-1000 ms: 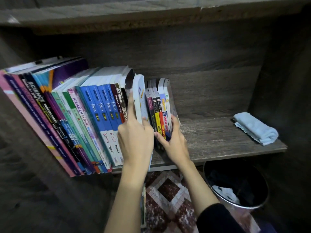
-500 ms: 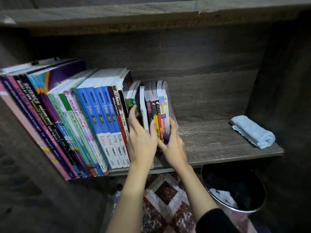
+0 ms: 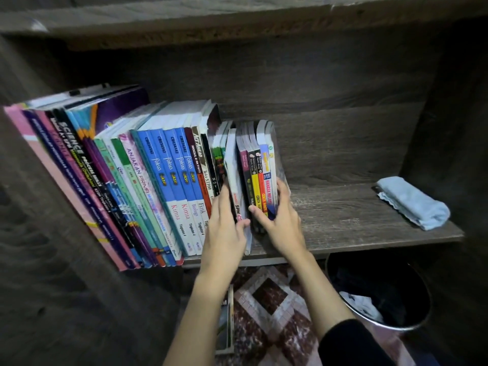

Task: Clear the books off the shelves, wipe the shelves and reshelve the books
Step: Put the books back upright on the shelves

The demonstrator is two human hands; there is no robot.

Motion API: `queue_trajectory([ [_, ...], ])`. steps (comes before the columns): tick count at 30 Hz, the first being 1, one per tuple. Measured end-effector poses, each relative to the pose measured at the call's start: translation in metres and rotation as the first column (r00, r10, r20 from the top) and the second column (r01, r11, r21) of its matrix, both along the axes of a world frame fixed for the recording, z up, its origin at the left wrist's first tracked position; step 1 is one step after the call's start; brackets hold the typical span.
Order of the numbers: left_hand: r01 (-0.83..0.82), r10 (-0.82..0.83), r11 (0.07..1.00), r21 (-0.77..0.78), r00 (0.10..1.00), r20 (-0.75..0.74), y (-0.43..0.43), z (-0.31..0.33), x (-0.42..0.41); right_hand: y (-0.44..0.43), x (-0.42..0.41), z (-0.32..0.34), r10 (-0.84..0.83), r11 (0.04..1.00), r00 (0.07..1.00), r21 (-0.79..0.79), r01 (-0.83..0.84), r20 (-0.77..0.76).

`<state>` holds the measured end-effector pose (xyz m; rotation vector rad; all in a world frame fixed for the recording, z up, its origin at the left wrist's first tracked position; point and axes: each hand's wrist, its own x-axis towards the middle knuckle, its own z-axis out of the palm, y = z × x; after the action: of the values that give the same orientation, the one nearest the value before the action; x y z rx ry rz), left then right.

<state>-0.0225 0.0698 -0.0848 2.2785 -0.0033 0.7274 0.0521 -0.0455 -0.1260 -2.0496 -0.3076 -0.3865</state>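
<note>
A long row of upright books (image 3: pixel 158 180) fills the left half of the dark wooden shelf (image 3: pixel 343 223), leaning to the left. My left hand (image 3: pixel 225 231) grips a thin white SPM book (image 3: pixel 235 178) wedged into the row, thumb on its spine. My right hand (image 3: pixel 280 223) holds the small stack of slim paperbacks (image 3: pixel 260 175) at the row's right end, thumb on the spines and fingers round the outer cover.
A folded light blue cloth (image 3: pixel 413 203) lies at the shelf's right end. Under the shelf stands a black waste bin (image 3: pixel 380 294) with paper in it. Another book (image 3: pixel 225 326) lies on the patterned floor below. The upper shelf board (image 3: pixel 237 19) runs overhead.
The white book, held raised and out of the row a second ago, has slid down and back between the neighbouring books. My right hand stays on the slim paperbacks.
</note>
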Motion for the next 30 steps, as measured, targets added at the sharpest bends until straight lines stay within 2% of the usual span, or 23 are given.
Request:
queue_trajectory([
  [7,-0.171,0.167,0.984,0.043,0.982,0.086,-0.006,-0.006,0.011,-0.001,0.002,-0.003,0.010,1.000,1.000,0.015,-0.010,0.002],
  [11,-0.142,0.117,0.983,0.115,0.973,0.198,-0.001,-0.017,0.015,0.000,0.001,-0.002,0.037,0.999,0.999,0.038,-0.036,-0.005],
  [13,-0.131,0.078,0.968,0.214,0.968,0.239,0.003,-0.029,0.015,-0.005,0.003,-0.004,0.079,0.993,0.997,0.093,-0.077,-0.024],
  [17,-0.177,0.094,0.918,0.356,0.967,0.237,-0.002,-0.045,0.022,-0.023,0.009,-0.013,0.125,0.982,0.982,0.157,-0.102,-0.143],
  [23,-0.376,0.416,0.749,0.546,0.908,0.053,-0.018,-0.044,0.028,-0.022,0.023,-0.026,0.229,0.964,0.939,0.192,-0.183,-0.255],
  [26,-0.418,0.454,0.687,0.594,0.885,0.098,-0.013,-0.043,0.034,-0.018,0.025,-0.030,0.256,0.955,0.931,0.215,-0.202,-0.261],
  [30,-0.467,0.446,0.671,0.575,0.875,0.189,-0.010,-0.049,0.043,-0.018,0.029,-0.033,0.336,0.925,0.910,0.267,-0.271,-0.241],
])
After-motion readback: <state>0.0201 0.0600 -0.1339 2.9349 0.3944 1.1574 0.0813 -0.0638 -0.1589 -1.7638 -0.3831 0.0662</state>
